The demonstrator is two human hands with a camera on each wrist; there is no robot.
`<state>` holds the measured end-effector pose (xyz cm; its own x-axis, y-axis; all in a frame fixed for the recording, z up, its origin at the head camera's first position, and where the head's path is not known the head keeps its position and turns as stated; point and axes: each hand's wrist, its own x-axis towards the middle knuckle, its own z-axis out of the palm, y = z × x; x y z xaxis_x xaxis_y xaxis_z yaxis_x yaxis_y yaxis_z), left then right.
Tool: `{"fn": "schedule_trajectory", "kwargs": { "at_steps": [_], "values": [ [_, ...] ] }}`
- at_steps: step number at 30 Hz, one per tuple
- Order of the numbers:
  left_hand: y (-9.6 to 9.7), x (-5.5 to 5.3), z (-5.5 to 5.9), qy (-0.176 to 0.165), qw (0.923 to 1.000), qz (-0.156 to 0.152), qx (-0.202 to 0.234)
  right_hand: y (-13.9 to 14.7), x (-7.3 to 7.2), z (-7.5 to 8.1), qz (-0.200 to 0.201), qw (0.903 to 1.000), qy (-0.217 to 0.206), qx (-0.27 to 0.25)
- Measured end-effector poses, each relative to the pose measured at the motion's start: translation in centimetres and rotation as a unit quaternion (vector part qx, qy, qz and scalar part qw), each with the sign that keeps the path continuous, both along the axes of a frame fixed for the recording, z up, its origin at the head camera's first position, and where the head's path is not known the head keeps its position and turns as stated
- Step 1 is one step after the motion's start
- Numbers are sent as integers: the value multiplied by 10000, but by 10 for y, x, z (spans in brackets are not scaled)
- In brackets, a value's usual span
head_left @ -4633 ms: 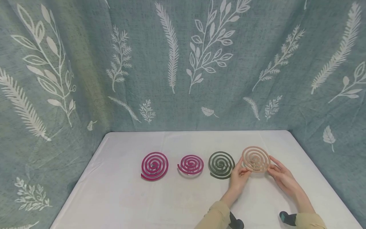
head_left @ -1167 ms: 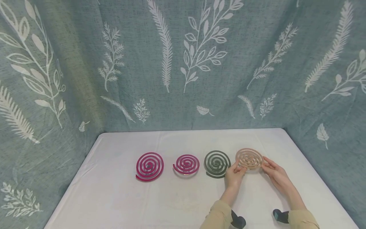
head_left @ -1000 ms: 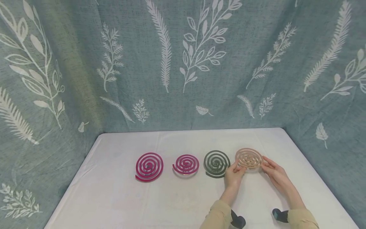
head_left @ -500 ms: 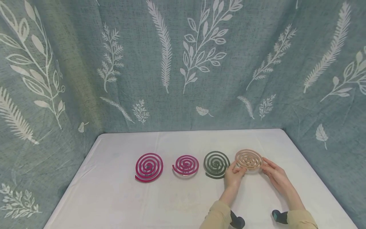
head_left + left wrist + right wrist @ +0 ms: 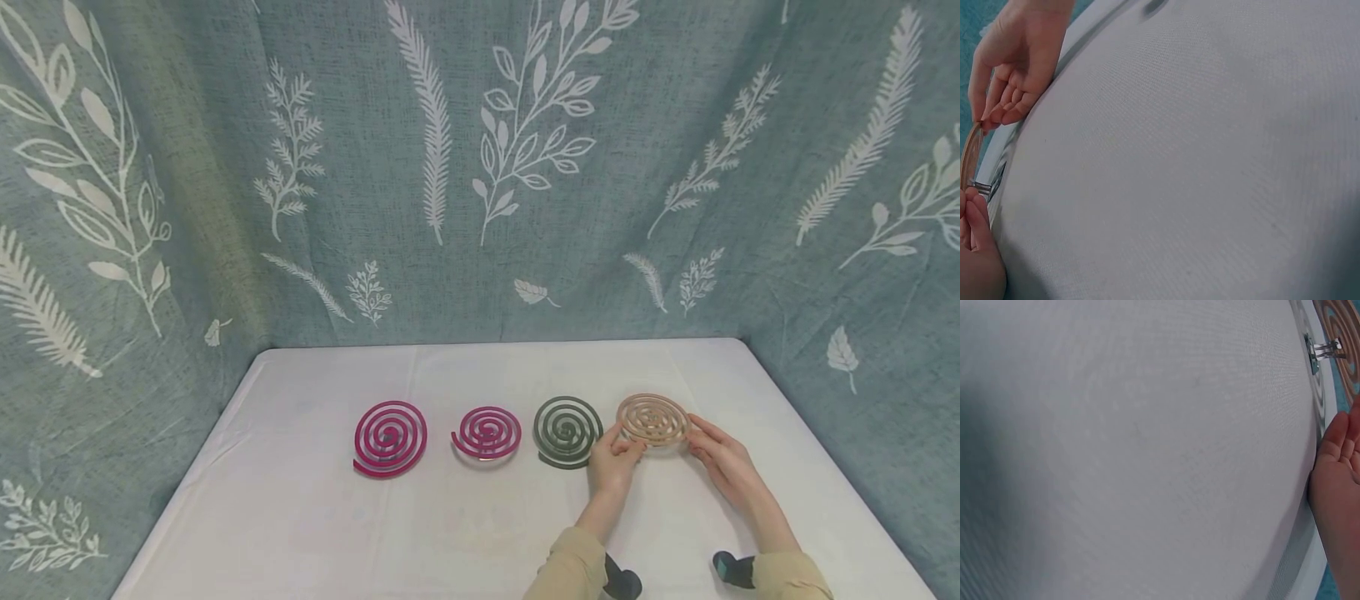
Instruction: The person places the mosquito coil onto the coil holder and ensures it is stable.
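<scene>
A tan mosquito coil [image 5: 652, 419] is held between both hands at the right of the table, its face nearly level. My left hand [image 5: 613, 467] pinches its near left edge between thumb and fingers. On the opposite side, my right hand [image 5: 723, 458] pinches the right edge. A small metal coil stand [image 5: 1327, 349] with prongs shows beneath the coil in the right wrist view. The left wrist view shows the coil [image 5: 969, 159] edge-on between both hands' fingertips. Just left of it lies a dark green coil [image 5: 567, 432], its right edge overlapped by my left hand.
Farther left on the white-covered table [image 5: 450, 533] are a magenta coil [image 5: 488, 432], raised on something pale and shiny, and another magenta coil [image 5: 390, 439] at the far left of the row. A blue-green leaf-patterned curtain [image 5: 480, 167] hangs around the table's back and sides.
Since the oldest frame, the tan coil has come down slightly and tipped flatter, still in both hands. The head view has shifted a little. Over the last second the hands barely move.
</scene>
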<state>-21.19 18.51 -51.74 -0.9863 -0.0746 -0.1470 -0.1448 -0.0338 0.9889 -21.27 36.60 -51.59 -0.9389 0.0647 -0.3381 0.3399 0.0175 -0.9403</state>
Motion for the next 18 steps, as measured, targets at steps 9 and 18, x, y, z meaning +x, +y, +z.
{"fn": "schedule_trajectory", "kwargs": {
  "at_steps": [9,18],
  "values": [
    [1,0,0,-76,10000,14,46,1,1,1,-97,9997,96,-185],
    [1,-1,-2,-128,9998,-85,134,0,0,1,-105,9998,58,-184]
  ]
}}
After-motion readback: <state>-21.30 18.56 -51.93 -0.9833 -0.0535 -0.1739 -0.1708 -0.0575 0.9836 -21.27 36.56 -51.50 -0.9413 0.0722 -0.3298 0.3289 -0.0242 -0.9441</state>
